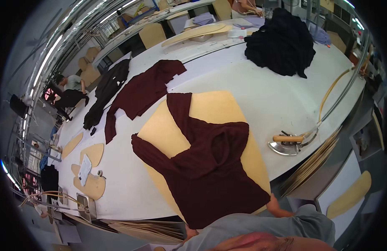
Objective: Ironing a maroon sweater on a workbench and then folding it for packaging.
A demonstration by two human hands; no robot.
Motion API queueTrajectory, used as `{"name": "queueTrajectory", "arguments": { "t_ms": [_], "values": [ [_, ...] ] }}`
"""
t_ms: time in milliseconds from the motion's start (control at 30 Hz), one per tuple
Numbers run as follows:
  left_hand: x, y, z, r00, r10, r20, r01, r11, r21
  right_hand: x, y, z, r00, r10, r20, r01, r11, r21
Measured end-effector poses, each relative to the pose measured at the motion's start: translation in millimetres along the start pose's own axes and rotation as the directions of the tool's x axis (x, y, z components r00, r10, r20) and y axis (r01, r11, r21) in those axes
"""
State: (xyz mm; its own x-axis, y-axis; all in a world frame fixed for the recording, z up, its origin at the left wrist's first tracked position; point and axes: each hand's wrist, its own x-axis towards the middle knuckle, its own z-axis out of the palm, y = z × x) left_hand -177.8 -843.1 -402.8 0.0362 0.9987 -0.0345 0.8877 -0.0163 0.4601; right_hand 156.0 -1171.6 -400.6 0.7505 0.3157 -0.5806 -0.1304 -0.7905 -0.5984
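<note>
A maroon knitted sweater [202,184] lies in front of me over a pale yellow board [156,121]. Its neck opening faces up, one sleeve points away from me and the other reaches to the left. At the right corner of the hem, my right hand [276,206] is closed on the fabric, its fingertips partly hidden. My left hand [189,232] is at the hem's left corner, mostly covered by my grey shirt, so its grip cannot be made out.
Another maroon sweater [145,90] and a black garment [107,92] lie farther left. A dark pile of clothes [281,44] sits at the far right. An iron [285,144] with a hose rests at right. Small boards [92,186] lie at left. Other people work beyond the table.
</note>
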Motion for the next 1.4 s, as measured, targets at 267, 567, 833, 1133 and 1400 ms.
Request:
{"name": "queueTrajectory", "arguments": {
  "t_ms": [267, 567, 833, 1133, 1400],
  "values": [
    [123, 162, -15, 0.773, 0.601, -0.201, -0.613, 0.790, 0.004, 92, -342, -26, 0.071, -0.988, -0.136, 0.722, 0.145, -0.676],
    [434, 444, -256, 0.917, 0.399, 0.007, -0.312, 0.729, -0.609, 163, -761, -197, 0.347, -0.735, -0.582, 0.795, 0.560, -0.233],
    [484, 377, -210, 0.998, -0.063, 0.030, 0.022, -0.133, -0.991, 231, -766, -162, 0.704, -0.701, -0.114, 0.662, 0.590, 0.462],
    [388, 364, -206, 0.925, -0.105, -0.365, -0.171, 0.743, -0.648, 175, -658, -221, 0.629, -0.606, -0.488, 0.777, 0.521, 0.353],
    [188, 138, -67, 0.984, -0.032, 0.175, 0.060, 0.986, -0.154, 154, -171, -52, 0.750, -0.477, -0.457, 0.463, 0.873, -0.151]
  ]
}}
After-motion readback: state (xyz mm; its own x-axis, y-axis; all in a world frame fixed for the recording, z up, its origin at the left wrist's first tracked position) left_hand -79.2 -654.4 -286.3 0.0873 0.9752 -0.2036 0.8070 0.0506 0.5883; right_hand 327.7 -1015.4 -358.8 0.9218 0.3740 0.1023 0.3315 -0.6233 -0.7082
